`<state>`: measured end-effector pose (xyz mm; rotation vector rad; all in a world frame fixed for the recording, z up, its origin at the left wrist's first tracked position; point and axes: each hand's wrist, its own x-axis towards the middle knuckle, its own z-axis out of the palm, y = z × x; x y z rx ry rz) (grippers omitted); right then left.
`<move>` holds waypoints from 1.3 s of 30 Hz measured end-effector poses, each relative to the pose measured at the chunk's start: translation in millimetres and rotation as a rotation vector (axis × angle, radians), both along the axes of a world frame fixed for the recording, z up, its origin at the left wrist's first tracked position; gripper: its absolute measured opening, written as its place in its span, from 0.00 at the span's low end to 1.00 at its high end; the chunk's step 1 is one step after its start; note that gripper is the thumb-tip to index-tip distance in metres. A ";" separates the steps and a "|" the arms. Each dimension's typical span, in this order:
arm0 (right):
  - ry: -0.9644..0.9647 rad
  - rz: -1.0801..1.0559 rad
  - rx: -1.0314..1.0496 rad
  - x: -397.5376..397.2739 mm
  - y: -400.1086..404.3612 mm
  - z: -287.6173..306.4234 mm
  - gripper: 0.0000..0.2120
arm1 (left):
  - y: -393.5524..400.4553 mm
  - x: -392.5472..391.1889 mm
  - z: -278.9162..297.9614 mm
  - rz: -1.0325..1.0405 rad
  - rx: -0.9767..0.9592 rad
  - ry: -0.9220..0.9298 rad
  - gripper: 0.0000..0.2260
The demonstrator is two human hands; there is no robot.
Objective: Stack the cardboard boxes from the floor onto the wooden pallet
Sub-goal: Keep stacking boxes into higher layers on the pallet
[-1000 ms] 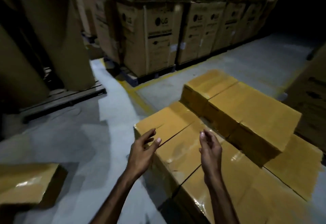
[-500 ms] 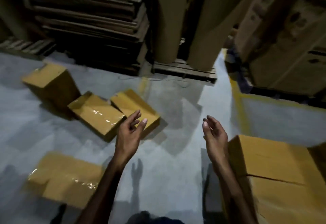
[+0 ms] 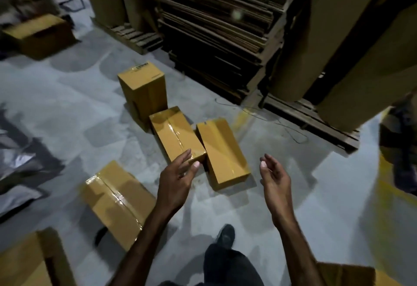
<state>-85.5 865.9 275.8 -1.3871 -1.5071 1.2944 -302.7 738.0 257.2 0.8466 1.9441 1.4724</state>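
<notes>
Several taped cardboard boxes lie on the grey floor. Two flat ones sit side by side ahead of me, the left box [image 3: 177, 135] and the right box [image 3: 222, 151]. Behind them stands an upright box [image 3: 143, 88]. Another flat box [image 3: 117, 202] lies nearer, to the left. My left hand [image 3: 178, 177] is held out with relaxed fingers above the near end of the left box, holding nothing. To the right of the right box, over bare floor, my right hand [image 3: 274, 175] is also held out and holds nothing. The loaded pallet is out of view.
A tall stack of flattened cardboard [image 3: 221, 28] on a wooden pallet [image 3: 309, 116] fills the back, with big paper rolls [image 3: 361, 44] to its right. One more box [image 3: 38, 34] sits far left, and box corners show at the bottom left [image 3: 27, 261] and bottom right [image 3: 347, 273]. My shoe [image 3: 225, 236] steps forward.
My view has swung left, away from the stacked boxes, to the loose boxes on the floor. I have stepped closer to them, and both empty hands now reach toward the two flat boxes.
</notes>
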 end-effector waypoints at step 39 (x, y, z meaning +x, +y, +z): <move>-0.572 0.357 -0.466 -139.6 473.7 -411.7 0.21 | 401.1 -129.6 -420.6 0.005 -0.741 -0.393 0.28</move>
